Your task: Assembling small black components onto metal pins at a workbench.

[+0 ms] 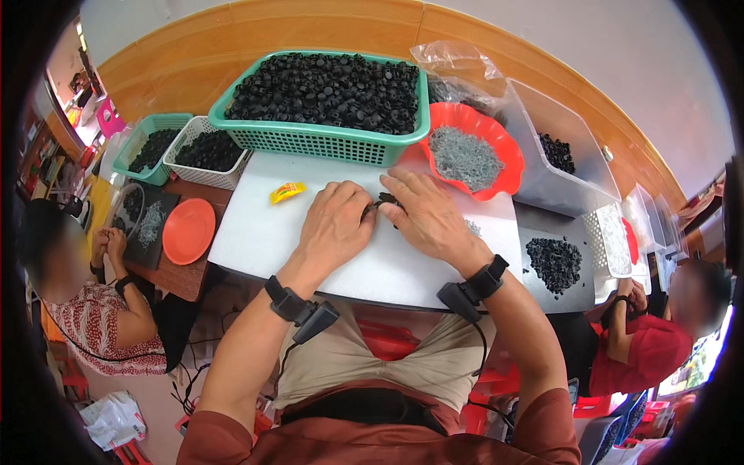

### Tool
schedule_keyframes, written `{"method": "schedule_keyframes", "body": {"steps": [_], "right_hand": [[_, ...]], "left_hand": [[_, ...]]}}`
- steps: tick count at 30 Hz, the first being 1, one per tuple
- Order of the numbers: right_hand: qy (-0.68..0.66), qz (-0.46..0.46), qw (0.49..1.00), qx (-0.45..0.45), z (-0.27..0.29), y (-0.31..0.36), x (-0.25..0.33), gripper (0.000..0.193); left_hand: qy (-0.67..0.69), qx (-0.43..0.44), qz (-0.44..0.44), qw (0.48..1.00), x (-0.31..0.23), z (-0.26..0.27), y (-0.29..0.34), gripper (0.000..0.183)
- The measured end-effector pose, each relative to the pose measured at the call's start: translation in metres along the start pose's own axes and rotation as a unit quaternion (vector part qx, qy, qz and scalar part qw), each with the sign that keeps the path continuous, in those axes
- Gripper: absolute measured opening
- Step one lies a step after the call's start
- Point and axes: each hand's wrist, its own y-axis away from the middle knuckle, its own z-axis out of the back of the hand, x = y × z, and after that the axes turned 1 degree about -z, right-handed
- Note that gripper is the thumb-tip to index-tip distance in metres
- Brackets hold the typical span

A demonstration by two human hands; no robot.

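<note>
Both hands meet over a white foam board [256,225] on the table. My left hand [335,225] is closed, its fingertips pinching a small black plastic part [367,211] that they mostly cover. Close beside it, my right hand [426,215] bends over more small black plastic parts [388,200], its fingers closed on them. How these parts fit together is hidden by the fingers. A little pile of clear, silvery bits [473,228] lies by the right hand. Left of my left hand rests a small yellow packet [287,193].
Behind the board stands a large green basket [310,138] heaped with black caps. A red scalloped bowl [508,182] of silvery pieces and a clear bin [566,190] are to its right. Black parts [553,265] lie on a dark board. Co-workers sit at left [116,318] and right [647,341].
</note>
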Motion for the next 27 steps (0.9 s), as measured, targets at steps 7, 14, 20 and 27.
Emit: {"method": "schedule_keyframes", "body": {"steps": [7,14,20,27], "right_hand": [[-0.072,0.001,0.981,-0.178,0.070,-0.007,-0.022,0.019],[0.095,-0.179,0.961,-0.189,0.161,0.005,-0.123,0.023],[-0.134,-0.340,0.931,-0.009,0.184,-0.008,-0.184,0.039],[-0.114,-0.330,0.913,0.211,0.172,-0.017,-0.249,0.046]], "left_hand": [[-0.011,0.006,0.001,1.000,0.002,0.001,-0.006,0.009],[-0.012,0.018,0.002,1.000,0.001,0.003,-0.006,0.008],[-0.022,0.037,0.010,0.999,0.001,0.002,-0.007,0.009],[-0.016,0.046,0.019,0.999,-0.005,0.001,-0.012,0.011]]}}
